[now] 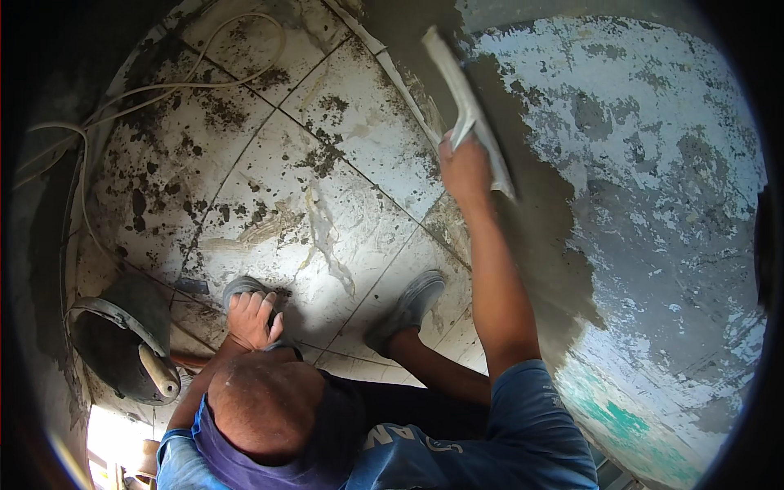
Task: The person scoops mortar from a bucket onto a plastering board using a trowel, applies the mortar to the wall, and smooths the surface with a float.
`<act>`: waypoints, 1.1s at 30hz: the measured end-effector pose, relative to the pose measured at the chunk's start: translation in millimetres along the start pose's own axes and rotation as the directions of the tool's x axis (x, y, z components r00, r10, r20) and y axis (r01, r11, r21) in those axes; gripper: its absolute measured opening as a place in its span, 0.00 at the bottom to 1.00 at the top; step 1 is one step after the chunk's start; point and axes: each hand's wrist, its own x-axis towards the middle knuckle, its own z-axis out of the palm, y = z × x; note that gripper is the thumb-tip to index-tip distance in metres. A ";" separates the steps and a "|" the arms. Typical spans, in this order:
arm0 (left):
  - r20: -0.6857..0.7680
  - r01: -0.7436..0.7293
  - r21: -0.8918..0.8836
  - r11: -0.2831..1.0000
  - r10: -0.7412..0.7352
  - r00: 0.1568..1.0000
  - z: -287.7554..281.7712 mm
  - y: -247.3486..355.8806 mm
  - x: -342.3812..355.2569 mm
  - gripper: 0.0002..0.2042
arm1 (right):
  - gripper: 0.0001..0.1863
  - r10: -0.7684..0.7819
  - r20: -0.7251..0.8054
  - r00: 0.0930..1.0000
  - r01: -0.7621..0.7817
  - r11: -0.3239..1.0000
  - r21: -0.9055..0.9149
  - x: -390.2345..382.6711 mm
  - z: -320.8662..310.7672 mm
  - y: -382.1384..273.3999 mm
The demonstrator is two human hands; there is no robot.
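Observation:
My right hand (467, 169) grips the handle of a long pale plastering float (463, 86). The float lies along the wet grey plaster (535, 196) low on the wall, at the strip's edge near the floor. My right arm reaches forward to it. Closer to my body on the left, my left hand (251, 320) is bent over in front of my knee (261, 412), above my shoe (242, 286). Its fingers are curled together, and whatever lies under them is hidden.
A dark bucket (140, 304) stands at the left, with a wooden-handled tool (158, 370) at its rim. A pale cable (237, 82) loops across the far-left floor. Dark crumbs of mortar (139, 200) litter the white tiles (278, 180). The patchy wall (653, 220) curves along the right.

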 end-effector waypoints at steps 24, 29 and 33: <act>0.002 -0.011 -0.049 0.999 0.011 1.000 0.2 0.0 -0.1 0.22 | 0.28 0.118 0.074 0.990 -0.082 0.924 -0.375 -88.4 88.6 169.6; -0.002 -0.007 -0.045 0.999 0.007 1.000 -1.5 -0.3 -0.7 0.22 | 0.23 0.175 0.126 0.977 -0.133 0.949 -0.286 -70.5 70.1 156.7; -0.003 -0.005 -0.034 0.999 0.005 1.000 -3.8 -1.7 -2.4 0.22 | 0.20 0.104 0.047 0.993 -0.089 0.965 -0.248 -65.5 42.1 129.8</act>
